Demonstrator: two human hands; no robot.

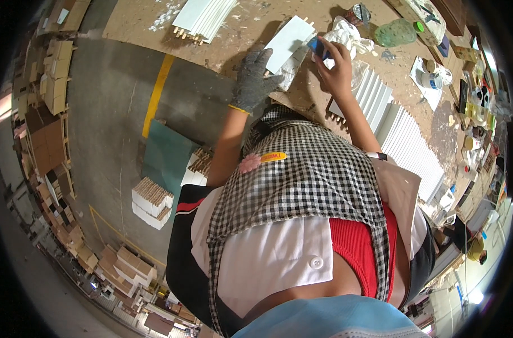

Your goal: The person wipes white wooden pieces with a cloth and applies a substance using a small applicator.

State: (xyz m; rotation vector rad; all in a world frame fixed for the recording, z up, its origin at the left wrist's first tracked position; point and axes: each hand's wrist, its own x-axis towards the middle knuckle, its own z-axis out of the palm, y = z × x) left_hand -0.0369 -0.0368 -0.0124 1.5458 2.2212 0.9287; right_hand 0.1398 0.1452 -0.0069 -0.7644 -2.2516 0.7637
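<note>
Up top: left hand [255, 79], in a knitted grey glove, gripping a flat white rectangular panel [288, 36] with wooden dowels, steadied on the rough chipboard tabletop [245, 34]. Right hand [336, 67], bare, pinching a small blue block [318, 47] against the panel's edge. Block mostly hidden by fingers; kind not made out.

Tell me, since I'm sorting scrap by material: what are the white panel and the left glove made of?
White panel: probably wood or board painted matt white, given the bare wooden dowels at its end. Glove on the left hand: grey knitted fabric with a yellow cuff edge, judging by its texture.
</note>
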